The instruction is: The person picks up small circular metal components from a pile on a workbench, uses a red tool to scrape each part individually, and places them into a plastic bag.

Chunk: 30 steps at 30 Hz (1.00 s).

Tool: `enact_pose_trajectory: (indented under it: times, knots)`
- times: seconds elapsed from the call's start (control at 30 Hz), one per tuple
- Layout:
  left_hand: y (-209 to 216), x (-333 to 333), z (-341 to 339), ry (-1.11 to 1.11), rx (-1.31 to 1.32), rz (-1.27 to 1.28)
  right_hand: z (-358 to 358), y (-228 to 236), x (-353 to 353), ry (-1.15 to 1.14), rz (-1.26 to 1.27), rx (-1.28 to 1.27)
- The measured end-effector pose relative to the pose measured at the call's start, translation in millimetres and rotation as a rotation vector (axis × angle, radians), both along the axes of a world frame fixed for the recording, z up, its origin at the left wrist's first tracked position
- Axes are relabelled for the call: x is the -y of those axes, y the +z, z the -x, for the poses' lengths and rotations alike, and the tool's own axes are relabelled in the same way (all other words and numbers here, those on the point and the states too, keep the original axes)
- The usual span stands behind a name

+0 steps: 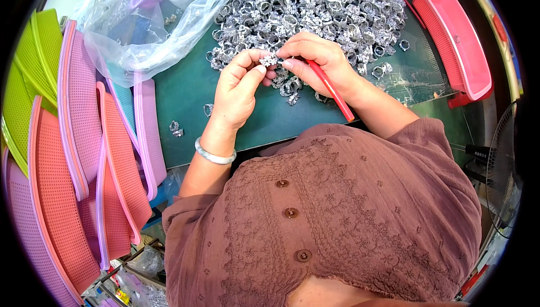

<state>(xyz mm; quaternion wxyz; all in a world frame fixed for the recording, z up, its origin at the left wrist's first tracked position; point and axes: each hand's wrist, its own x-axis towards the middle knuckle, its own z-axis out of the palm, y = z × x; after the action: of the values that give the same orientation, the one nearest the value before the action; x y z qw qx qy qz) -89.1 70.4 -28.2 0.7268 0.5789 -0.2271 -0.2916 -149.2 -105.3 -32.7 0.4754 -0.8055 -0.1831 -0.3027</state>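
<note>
My left hand (235, 90) pinches a small silver ring (269, 60) with a clustered, flower-like top between thumb and fingertips. A red pen-like stick (332, 93) is gripped in my right hand (326, 62); its tip lies among the fingers close to the ring, and I cannot tell whether it touches. Just beyond both hands spreads a large pile of similar silver rings (309, 9). A few loose rings (176, 129) lie apart from it on the dark green tabletop (185, 101).
A clear plastic bag (154, 42) lies open at the far left. Stacked plastic baskets (79, 99) in green, purple and coral crowd the left side. A pink basket (450, 39) stands at the right edge, with a fan (500, 160) nearer to me.
</note>
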Motion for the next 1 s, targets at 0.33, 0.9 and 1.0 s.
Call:
enact_pose_trajectory:
  times: [0.33, 0.9, 1.0]
  knots:
    - [4, 1, 1, 0.011, -0.007, -0.024, 3, 1, 2, 0.022, 0.022, -0.08]
    - [6, 10, 9, 0.171, 0.237, 0.066, 3, 3, 1, 0.059, 0.03, -0.043]
    - [3, 9, 9, 0.204, 0.346, 0.055, 3, 3, 1, 0.065, 0.035, -0.047]
